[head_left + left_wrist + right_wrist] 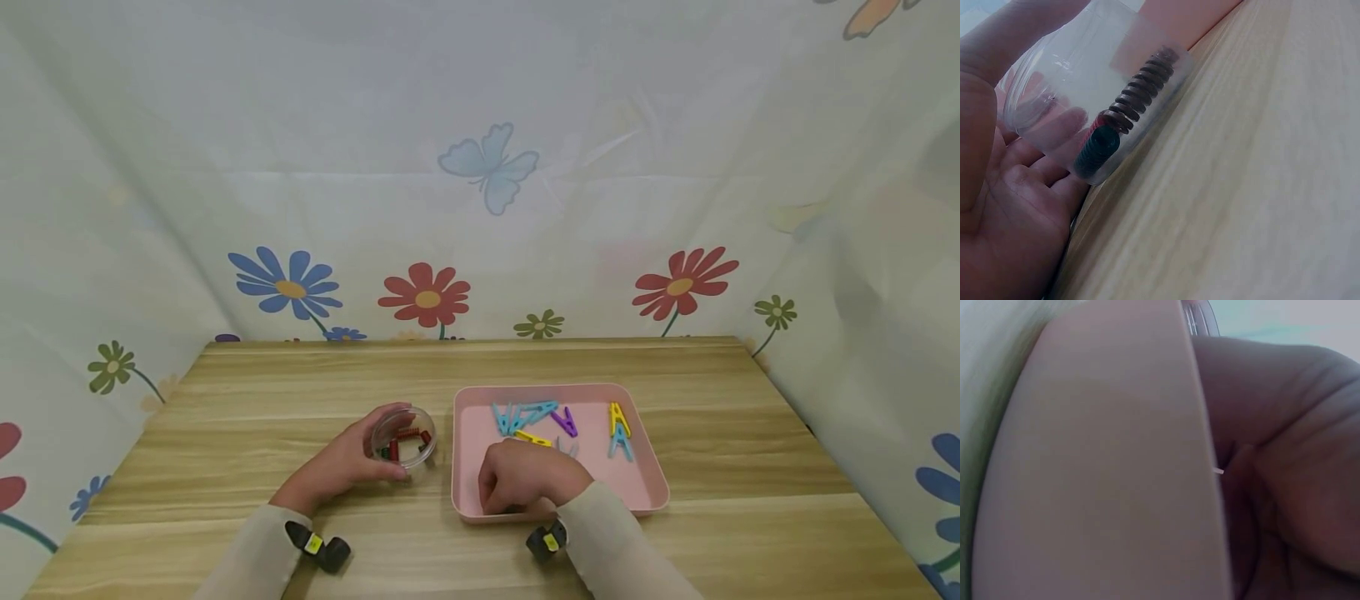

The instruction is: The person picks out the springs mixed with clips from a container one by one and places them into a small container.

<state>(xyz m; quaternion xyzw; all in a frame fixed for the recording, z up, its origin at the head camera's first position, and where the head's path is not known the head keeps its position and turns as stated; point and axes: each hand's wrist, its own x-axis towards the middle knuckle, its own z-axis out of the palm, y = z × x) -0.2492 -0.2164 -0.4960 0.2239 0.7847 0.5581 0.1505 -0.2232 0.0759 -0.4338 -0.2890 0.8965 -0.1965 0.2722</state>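
Note:
My left hand (345, 458) grips a clear round plastic tub (431, 454) from its left side, thumb at the front and fingers behind. Inside lie several coil springs: in the left wrist view, a dark brown spring (1138, 94) and a green spring (1097, 151) show through the wall. Bent at the fingers, my right hand (525, 471) reaches down inside the near left part of a pink tray (645, 483). In the right wrist view the tray's wall covers its fingertips, beside a tiny pale sliver (1218, 470); I cannot tell what they pinch.
Scattered in the tray are plastic clothespins: light blue clothespins (540, 410), a purple clothespin (565, 422) and yellow clothespins, one yellow clothespin (531, 437) just beyond my right hand. Tub and tray stand on a wooden table (300, 375), with a flowered cloth (360, 208) behind.

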